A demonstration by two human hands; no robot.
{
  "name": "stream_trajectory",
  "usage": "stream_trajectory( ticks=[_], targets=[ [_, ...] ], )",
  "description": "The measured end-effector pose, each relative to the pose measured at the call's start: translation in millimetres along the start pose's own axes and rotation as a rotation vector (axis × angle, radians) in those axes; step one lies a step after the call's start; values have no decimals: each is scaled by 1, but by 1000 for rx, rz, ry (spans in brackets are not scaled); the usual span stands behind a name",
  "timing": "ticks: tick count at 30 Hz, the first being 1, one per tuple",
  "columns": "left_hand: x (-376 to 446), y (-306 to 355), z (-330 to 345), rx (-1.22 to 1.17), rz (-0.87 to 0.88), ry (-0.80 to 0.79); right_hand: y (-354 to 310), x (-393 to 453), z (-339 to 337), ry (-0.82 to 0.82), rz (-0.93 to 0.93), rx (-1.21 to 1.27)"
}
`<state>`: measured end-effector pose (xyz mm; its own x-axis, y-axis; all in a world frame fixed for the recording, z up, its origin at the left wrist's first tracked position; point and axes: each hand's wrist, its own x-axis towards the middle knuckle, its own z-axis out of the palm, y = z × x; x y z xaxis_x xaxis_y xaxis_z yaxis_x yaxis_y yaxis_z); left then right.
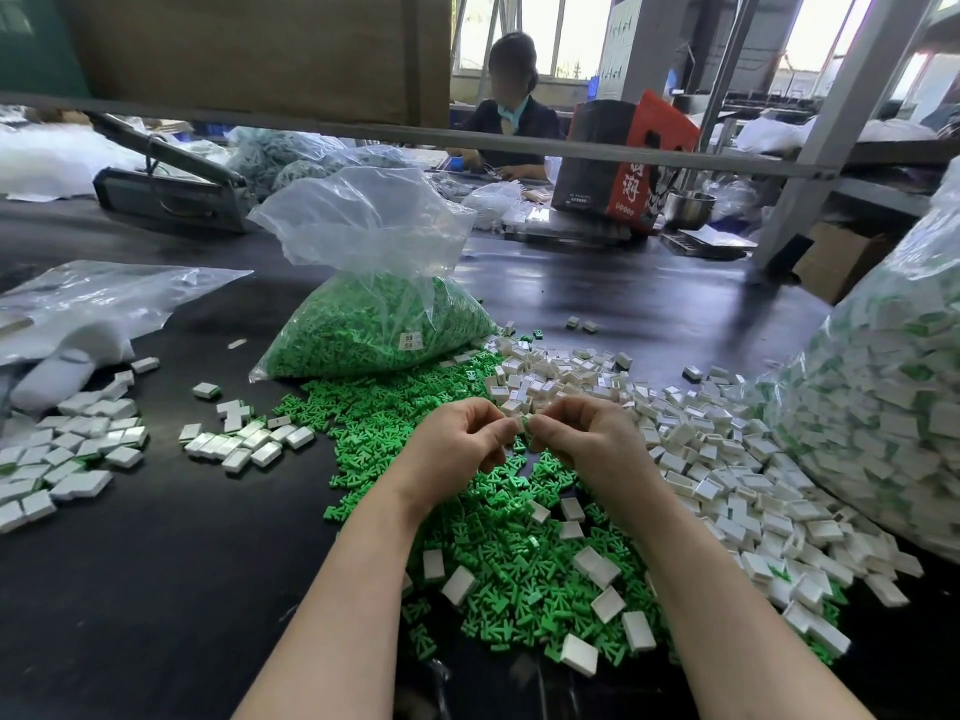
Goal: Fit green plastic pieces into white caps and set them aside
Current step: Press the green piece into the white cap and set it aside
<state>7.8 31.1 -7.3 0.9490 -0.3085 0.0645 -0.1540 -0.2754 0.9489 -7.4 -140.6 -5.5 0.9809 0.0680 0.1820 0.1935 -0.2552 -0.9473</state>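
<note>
Pinched between both sets of fingertips, above the loose heap of small green forked plastic pieces (498, 537): one small white rectangular plastic cap (521, 424) with a green piece showing at its edge, mostly hidden by the fingers. Judged as mid-fit, with the piece being pressed into the cap; how far seated cannot be told. Calls next for a firm squeeze to seat it, then a carry leftward to the finished white caps with green edges (249, 441) on the dark surface (156, 589). Left hand (457, 444) curled closed on the cap from the left, right hand (587, 433) closed on it from the right, knuckles up, forearms converging. Empty white caps (701, 459) heaped just right; clear bag of green pieces (374, 314) behind.
</note>
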Motion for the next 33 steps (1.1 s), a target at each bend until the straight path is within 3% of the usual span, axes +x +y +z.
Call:
stream_trajectory(
  ticks=[9, 23, 33],
  targets=[
    [-3, 4, 3, -115, 15, -74, 1, 1, -1, -145, 47, 1],
    [-5, 4, 5, -156, -34, -161, 5, 2, -1, -230, 188, 360],
    [-5, 7, 9, -110, -59, -216, 9, 1, -5, -251, 180, 254]
  ],
)
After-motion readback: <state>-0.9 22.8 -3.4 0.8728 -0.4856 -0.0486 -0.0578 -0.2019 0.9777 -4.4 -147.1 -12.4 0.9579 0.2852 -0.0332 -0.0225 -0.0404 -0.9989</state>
